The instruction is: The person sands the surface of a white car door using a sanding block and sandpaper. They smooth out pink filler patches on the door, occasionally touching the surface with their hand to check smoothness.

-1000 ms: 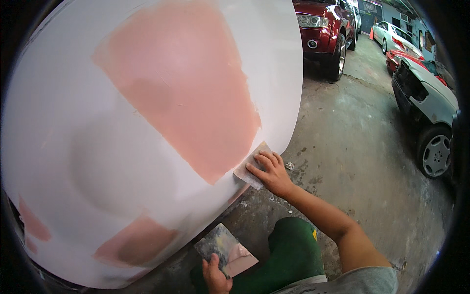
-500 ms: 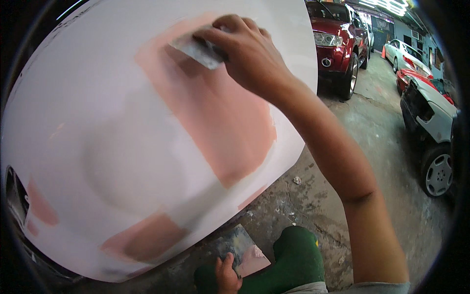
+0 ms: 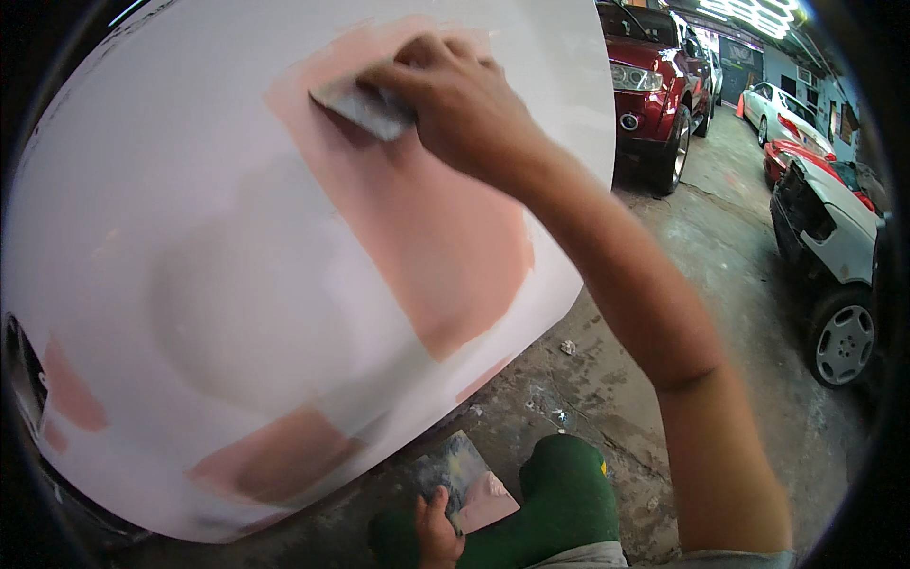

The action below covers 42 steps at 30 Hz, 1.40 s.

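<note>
A flat putty spreader (image 3: 370,109) is gripped in my right hand (image 3: 464,104). Its edge lies on, or very close to, the upper part of a large pink filler patch (image 3: 445,256) on a white car panel (image 3: 237,247). Low in the view, my left hand (image 3: 439,531) is closed on a flat mixing board (image 3: 464,474), held by my green-trousered leg. The board is smeared grey, and a pink lump of putty (image 3: 496,486) sits at its right side. My left fingers beneath the board are hidden.
Smaller pink patches (image 3: 280,457) mark the panel's lower part and left edge. To the right stand a dark red vehicle (image 3: 649,81), a white car (image 3: 782,109) and a stripped car body (image 3: 829,218) with its wheel (image 3: 844,343). Stained concrete floor (image 3: 720,275) runs between.
My right hand and the spreader have moved a little to the left and slightly downward over the upper patch. My left hand still holds the board in about the same place.
</note>
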Motion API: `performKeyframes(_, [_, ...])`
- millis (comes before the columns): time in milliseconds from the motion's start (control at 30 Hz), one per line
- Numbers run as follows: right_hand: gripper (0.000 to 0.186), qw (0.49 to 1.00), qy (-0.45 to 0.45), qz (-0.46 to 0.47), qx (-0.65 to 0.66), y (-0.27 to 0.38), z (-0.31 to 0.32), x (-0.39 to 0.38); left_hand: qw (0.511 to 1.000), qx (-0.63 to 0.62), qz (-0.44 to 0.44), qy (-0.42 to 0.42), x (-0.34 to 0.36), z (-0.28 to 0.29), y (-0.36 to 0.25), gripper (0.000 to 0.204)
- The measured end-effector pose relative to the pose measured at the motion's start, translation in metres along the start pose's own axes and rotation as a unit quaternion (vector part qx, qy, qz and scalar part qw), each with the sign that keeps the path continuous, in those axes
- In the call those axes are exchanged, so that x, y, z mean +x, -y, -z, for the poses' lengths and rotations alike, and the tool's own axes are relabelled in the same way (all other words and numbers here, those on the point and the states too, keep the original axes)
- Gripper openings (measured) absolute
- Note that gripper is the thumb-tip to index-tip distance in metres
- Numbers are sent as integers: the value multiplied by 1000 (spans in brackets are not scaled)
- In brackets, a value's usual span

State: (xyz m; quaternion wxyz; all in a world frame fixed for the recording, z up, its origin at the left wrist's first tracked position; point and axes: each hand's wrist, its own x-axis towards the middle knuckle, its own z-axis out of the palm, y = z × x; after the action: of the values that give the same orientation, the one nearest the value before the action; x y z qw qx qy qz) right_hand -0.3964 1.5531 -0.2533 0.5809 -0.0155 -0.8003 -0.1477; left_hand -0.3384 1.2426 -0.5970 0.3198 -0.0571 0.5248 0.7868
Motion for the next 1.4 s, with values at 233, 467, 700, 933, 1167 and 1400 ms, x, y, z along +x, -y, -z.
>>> performKeyframes(233, [54,996,85,-16,-8,34,-6,-157,999,9,10,-31,4,7,7,51])
performKeyframes(467, [55,988,142,-53,14,43,-27,-335,999,-4,-14,29,7,13,11,50])
performKeyframes(700, [62,960,240,-115,89,74,8,-381,998,-32,-45,25,5,-1,1,48])
performKeyframes(933, [53,831,260,-201,448,111,112,-313,983,-125,-31,128,35,-61,-32,44])
performKeyframes(1167, [51,738,408,-357,401,121,125,-322,988,-100,-84,82,12,-79,-38,44])
performKeyframes(1400, [62,874,199,-361,258,48,61,-359,967,-75,-179,165,-7,-35,-62,47])
